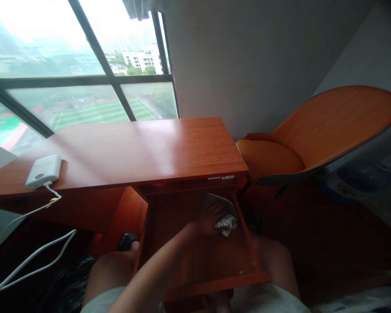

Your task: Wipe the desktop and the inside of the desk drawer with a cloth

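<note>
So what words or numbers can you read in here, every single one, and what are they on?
None can be read for sure.
Two small white labels under the front edge of the desk: too small to read.
Bluish container beyond the chair: pale patch, too blurred to read.
White box on the desk: a round mark, no letters I can make out.

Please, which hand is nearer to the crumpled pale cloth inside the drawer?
Left. The left hand is inside the drawer, touching the cloth; the right hand is farther away, at the drawer's front, partly hidden.
</note>
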Demonstrator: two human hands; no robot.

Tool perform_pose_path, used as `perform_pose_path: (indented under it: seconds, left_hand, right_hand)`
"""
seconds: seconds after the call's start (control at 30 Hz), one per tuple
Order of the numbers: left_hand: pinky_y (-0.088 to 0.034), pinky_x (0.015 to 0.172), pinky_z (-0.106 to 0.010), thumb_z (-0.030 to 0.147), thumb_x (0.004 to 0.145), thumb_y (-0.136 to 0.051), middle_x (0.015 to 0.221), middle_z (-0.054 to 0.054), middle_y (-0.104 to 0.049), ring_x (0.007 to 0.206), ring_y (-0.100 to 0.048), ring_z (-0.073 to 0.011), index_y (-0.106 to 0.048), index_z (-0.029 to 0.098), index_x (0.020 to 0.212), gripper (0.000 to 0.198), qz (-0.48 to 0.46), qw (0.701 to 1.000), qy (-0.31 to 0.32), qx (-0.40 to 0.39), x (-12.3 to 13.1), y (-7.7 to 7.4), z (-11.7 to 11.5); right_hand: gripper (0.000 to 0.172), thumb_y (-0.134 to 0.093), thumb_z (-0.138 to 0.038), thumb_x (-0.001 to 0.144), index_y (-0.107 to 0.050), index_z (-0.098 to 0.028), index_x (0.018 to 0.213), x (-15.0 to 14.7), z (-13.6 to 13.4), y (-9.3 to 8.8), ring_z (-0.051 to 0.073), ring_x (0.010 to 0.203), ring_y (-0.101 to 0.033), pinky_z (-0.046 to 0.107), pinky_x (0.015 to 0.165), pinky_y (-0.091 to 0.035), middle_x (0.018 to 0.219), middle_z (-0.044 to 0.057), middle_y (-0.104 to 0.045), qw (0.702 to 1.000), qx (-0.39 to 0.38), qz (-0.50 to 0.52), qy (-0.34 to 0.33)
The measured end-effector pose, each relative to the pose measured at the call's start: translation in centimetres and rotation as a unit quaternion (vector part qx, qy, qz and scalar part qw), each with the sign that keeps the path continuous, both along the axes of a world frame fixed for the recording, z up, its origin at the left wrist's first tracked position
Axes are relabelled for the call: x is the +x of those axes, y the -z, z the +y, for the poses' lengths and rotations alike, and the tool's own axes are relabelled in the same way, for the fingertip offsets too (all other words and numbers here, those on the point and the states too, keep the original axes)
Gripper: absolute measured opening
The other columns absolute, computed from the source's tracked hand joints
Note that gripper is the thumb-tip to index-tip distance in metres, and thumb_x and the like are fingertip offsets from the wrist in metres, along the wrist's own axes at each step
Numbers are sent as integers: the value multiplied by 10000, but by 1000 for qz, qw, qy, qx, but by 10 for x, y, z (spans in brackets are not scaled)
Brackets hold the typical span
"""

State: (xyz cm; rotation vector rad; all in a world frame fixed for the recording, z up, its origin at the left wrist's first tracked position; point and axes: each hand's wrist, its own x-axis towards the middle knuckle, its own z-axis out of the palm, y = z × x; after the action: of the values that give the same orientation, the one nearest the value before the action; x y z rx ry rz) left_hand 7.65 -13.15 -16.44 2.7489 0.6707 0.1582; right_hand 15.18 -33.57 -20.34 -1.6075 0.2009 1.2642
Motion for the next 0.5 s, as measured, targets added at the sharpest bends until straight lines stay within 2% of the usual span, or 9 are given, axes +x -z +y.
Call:
perform_pose_path:
  seconds: [0.07, 0.17, 0.23, 0.3, 0.4, 0.5]
  left_hand:
    - [-202, 1098, -458, 418, 733, -631, 1482, -93, -331, 1339, -290, -312, -357, 224, 1392, 740, -3, 998, -69, 5, 0, 1, 21]
    - [-300, 1039, -465, 400, 780, -593, 1407, -98, -440, 1254, -411, -309, -398, 240, 1365, 637, -5, 983, -182, -2, -8, 1, 52]
    - [-350, 990, -465, 411, 839, -519, 1343, -104, -507, 1189, -475, -300, -417, 247, 1351, 547, -2, 975, -220, -11, -15, 1, 69]
    - [-358, 977, -467, 415, 869, -473, 1319, -104, -528, 1173, -489, -296, -427, 252, 1344, 504, 1, 974, -226, -13, -22, 0, 77]
    - [-328, 1004, -475, 388, 844, -508, 1361, -101, -487, 1208, -456, -308, -399, 256, 1368, 552, 9, 975, -221, -13, -28, 1, 70]
    - [-221, 1069, -516, 372, 767, -591, 1475, -109, -331, 1319, -312, -345, -330, 245, 1413, 708, 24, 983, -179, -2, -35, 1, 42]
  right_hand:
    - [291, -553, -347, 835, -544, -236, 1105, 5, 3, 2, 162, 888, -613, 319, 699, -539, 1046, 45, -615, 1000, 1, -3, -7]
    - [294, -570, -342, 826, -551, -238, 1100, 6, 3, 3, 169, 927, -605, 327, 729, -534, 1083, 48, -606, 1000, -3, -5, -20]
    - [271, -565, -347, 828, -567, -251, 1081, 6, 3, 3, 167, 942, -597, 323, 739, -532, 1100, 49, -603, 1000, -7, -6, -30]
    - [267, -568, -348, 826, -571, -254, 1076, 9, 5, 2, 166, 945, -597, 319, 738, -531, 1097, 46, -603, 999, -9, -6, -37]
    - [274, -570, -358, 824, -568, -248, 1076, 26, 15, 1, 162, 899, -606, 311, 695, -537, 1045, 44, -616, 999, -10, -8, -43]
    - [263, -580, -330, 821, -559, -242, 1069, 63, 32, -1, 136, 787, -618, 264, 609, -525, 947, 27, -627, 999, -7, -15, -44]
